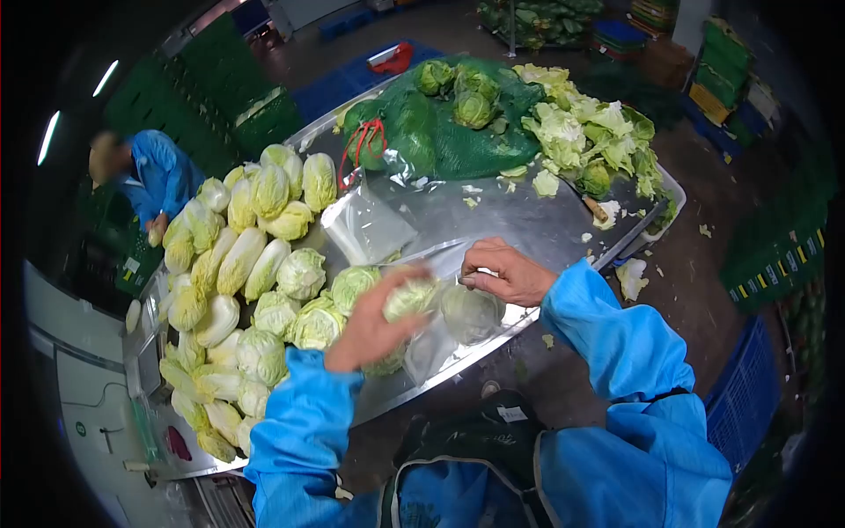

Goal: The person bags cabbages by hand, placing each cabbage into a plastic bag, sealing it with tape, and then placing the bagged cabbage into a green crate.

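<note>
Near the front edge of the metal table, a round cabbage (473,314) lies inside a clear plastic bag (431,345). My right hand (503,273) is just above it, fingers pinched together at the bag's edge. To the left, my left hand (377,324) is blurred by motion over the round cabbages, its fingers smeared. A stack of clear bags (366,225) lies behind my hands. More round cabbages (318,324) sit left of my left hand, beside rows of long napa cabbages (241,261).
At the table's back lies a green mesh sack (414,132) with a red cord. Loose leaves (598,132) are heaped at the back right, by a knife with a wooden handle (595,209). Another person (163,176) in blue stands at the left. Green crates (211,70) stand behind.
</note>
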A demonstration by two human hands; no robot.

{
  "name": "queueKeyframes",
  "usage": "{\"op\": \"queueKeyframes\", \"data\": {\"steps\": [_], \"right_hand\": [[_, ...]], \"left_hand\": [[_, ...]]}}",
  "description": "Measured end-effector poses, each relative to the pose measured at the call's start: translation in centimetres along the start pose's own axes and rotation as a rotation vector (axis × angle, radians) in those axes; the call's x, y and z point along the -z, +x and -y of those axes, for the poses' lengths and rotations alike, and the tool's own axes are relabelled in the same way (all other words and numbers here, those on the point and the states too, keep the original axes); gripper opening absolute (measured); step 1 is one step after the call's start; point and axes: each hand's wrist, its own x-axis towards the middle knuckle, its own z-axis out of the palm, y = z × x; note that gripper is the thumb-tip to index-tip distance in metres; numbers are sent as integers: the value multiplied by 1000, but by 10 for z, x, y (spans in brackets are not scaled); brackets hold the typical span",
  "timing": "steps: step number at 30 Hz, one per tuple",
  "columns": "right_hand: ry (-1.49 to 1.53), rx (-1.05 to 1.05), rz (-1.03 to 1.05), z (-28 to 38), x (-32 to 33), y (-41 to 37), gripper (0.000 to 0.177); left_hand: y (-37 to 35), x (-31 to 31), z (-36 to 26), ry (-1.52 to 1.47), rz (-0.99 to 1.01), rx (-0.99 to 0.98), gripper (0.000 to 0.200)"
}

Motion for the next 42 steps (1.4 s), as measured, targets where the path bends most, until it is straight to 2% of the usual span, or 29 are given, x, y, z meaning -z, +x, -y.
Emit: {"op": "queueKeyframes", "data": {"steps": [1,2,4,5,6,7,8,9,11,13,15,17,19,20,21,23,25,27,28,29,30,31,33,36,37,39,40,42], "right_hand": [[10,2,14,4,-1,1,15],[-71,30,52,8,-3,3,15],[-150,67,88,15,-4,4,16],[-171,126,-14,18,-4,2,16],[-191,180,-121,22,-4,-2,17],[-186,176,-121,30,-3,-7,17],[-86,35,-318,42,-2,-14,18],[10,-108,-509,49,-4,-24,20],[96,-468,-338,55,-19,-62,25],[207,-666,-270,71,-55,-84,30],[178,-699,-310,90,-81,-86,34],[148,-721,-348,108,-98,-69,40],[74,-828,-569,126,-110,-47,56],[-38,-870,-547,129,-120,-45,67],[-48,-872,-551,128,-132,-50,67],[-304,-882,-639,122,-155,-72,60],[-365,-986,-656,123,-158,-83,36],[-300,-1054,-616,84,-148,-109,15],[-205,-1005,-669,65,-135,-114,16],[-105,-953,-712,53,-118,-105,20],[-36,-970,-741,50,-97,-86,21],[37,-983,-772,52,-77,-68,21],[64,-1080,-821,62,-51,-53,23],[-28,-1121,-763,86,-69,-91,21],[46,-1196,-768,91,-84,-109,20],[16,-1086,-714,80,-119,-167,11],[85,-1212,-782,93,-131,-167,7],[-215,-1045,-757,91,-151,-187,7]], "left_hand": [[1,1,11,65,-290,51,61],[-4,-8,27,65,-302,66,61],[-9,-24,52,315,-84,177,72],[-13,-27,53,318,-90,184,72],[-18,-31,51,270,-10,329,71],[-23,-35,48,216,74,474,69],[-28,-37,42,233,44,478,56],[-35,-40,42,222,43,485,56],[-46,-41,43,226,-37,513,44],[-60,-44,44,232,-46,518,39],[-75,-51,46,244,-40,514,35],[-83,-63,49,7,36,458,27],[-80,-70,39,-606,-39,548,22],[-80,-72,36,-851,-60,599,21],[-81,-75,32,-857,-57,589,21],[-92,-83,27,-1055,-155,607,22],[-102,-92,38,-1141,-150,611,20],[-102,-91,53,-1238,-152,565,17],[-88,-84,63,-1262,-168,519,15],[-69,-72,69,-1195,-224,557,9],[-47,-58,75,-1256,-220,583,7],[-28,-45,80,-1273,-212,517,6],[-18,-34,70,-1185,-264,560,6],[-84,-56,56,-1115,-205,552,7],[-111,-69,56,-1107,-183,586,8],[-158,-89,54,-1051,-200,701,15],[-176,-96,49,-1119,-214,736,20],[-196,-102,43,-1196,-197,772,25]]}}
